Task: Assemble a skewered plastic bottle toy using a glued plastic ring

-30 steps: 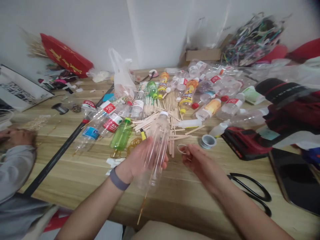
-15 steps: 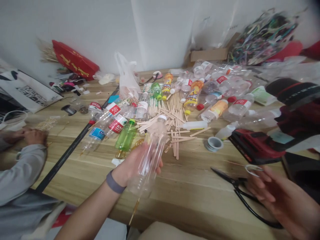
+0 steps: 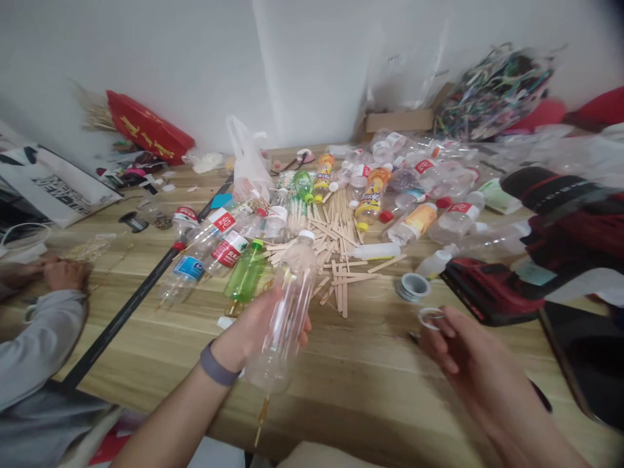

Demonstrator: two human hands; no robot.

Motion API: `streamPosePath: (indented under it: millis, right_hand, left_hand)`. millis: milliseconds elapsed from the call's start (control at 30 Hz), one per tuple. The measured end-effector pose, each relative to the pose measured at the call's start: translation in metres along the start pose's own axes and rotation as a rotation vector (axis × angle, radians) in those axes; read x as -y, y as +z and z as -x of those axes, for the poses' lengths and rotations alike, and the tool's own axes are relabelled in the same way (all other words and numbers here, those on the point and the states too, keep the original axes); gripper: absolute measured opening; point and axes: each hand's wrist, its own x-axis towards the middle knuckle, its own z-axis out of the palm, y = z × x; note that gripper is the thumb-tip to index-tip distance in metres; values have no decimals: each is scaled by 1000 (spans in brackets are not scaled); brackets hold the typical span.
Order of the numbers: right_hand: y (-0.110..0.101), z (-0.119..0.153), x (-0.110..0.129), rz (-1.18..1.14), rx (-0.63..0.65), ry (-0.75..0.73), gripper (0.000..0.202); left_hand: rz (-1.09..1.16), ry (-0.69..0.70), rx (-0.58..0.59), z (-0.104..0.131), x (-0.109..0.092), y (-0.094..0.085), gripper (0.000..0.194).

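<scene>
My left hand (image 3: 260,328) is wrapped round a clear plastic bottle (image 3: 287,312) with a white cap, tilted with its cap end away from me. A thin stick with something yellowish wound on it (image 3: 262,419) juts from the bottle's base. Between the thumb and fingers of my right hand (image 3: 463,344) is a thin white ring (image 3: 431,318); I cannot tell what it belongs to. Black scissors (image 3: 413,337) lie beneath the right hand, mostly hidden, with a tip and part of a handle showing. Just beyond that hand stands a small grey spool (image 3: 413,286).
Flat wooden sticks (image 3: 344,286) are heaped mid-table, with a green bottle (image 3: 245,273) at their left and many bottles behind. A red-black power drill (image 3: 517,286) and a dark tablet-like slab (image 3: 580,364) are at right. A co-worker's hands (image 3: 63,273) rest at left.
My right hand has moved left with the white ring, passing over the scissors and covering most of them. The left hand still grips the bottle, almost in place.
</scene>
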Motion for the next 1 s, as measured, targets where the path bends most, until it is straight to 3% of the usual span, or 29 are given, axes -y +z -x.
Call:
streamPosePath:
  millis: [200,333,500,867,1000]
  right_hand:
    - [38,16,-2,4,197,99,55]
    - [45,20,-4,21,293,99,53]
    - [49,22,-2,40,370,100,52]
    - [43,21,-7,82,391,82,52]
    - [34,24,-8,63,297,123,51]
  left_hand:
    - [-31,28,82,1,4,9,52]
    - [-26,9,111,5,5,15,50]
    - [-75,36,57,10,6,26,50]
    - [-84,-42,64,15,4,35,59]
    - [-82,-37,73,20,4,37,58]
